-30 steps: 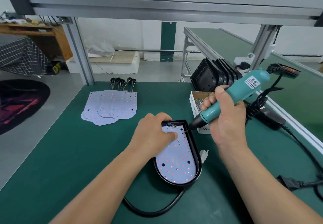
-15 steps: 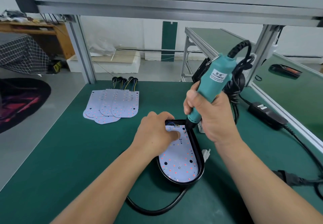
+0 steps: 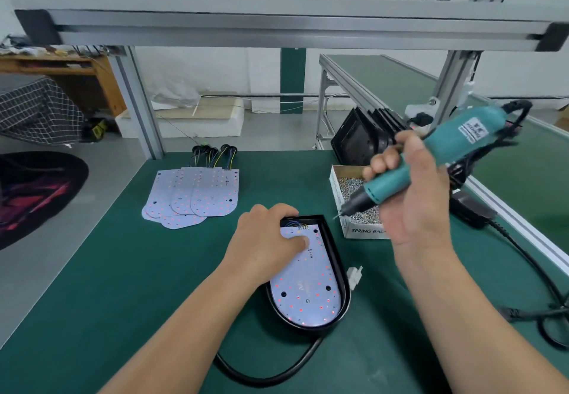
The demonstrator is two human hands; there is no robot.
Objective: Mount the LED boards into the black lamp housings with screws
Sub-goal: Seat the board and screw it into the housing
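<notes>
At lower centre, a black lamp housing (image 3: pixel 336 253) lies on the green bench (image 3: pixel 107 270) with an LED board (image 3: pixel 308 292) seated inside. The left hand (image 3: pixel 266 239) steadies it, thumb flat on the board and fingers bent over the far rim. Right of centre, the right hand (image 3: pixel 409 199) clenches a teal electric screwdriver (image 3: pixel 462 136), its tip over the box of screws (image 3: pixel 365 231). Spare LED boards (image 3: pixel 197 196) lie farther back on the left, and more black housings (image 3: pixel 360 139) stand behind the box.

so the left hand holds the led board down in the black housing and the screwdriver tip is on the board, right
Not quite: in the head view the left hand does hold the LED board down in the black housing, but the screwdriver in the right hand has its tip over the box of screws, off the board.
</notes>
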